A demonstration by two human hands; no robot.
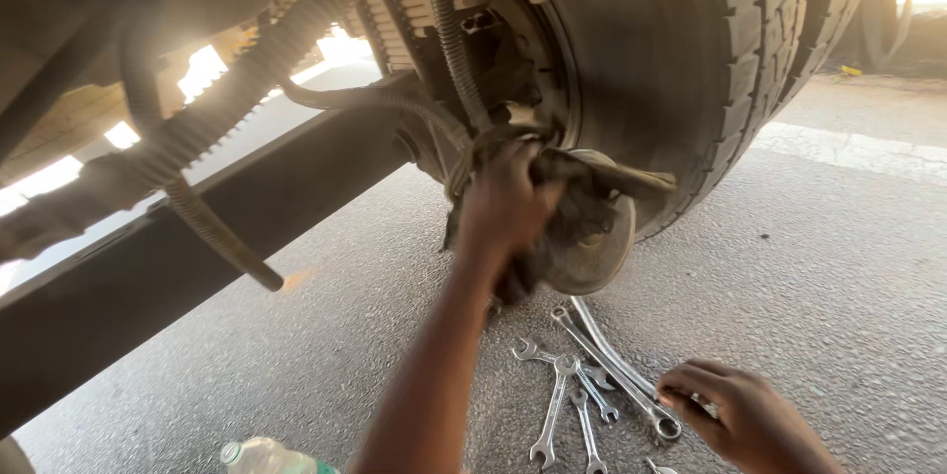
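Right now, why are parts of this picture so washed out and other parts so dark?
In the head view, low sunlight pours through gaps under the vehicle and blows out to white at upper left and the top right corner. Against it the beam and tyre sit in shadow. The left hand with its rag looks slightly soft; the wrenches by the right hand are evenly lit.

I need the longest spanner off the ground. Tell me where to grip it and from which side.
Probably grip the long spanner at its bare upper shaft, coming from above on the tyre side. Its lower ring end lies under the right hand, and shorter spanners crowd its left.
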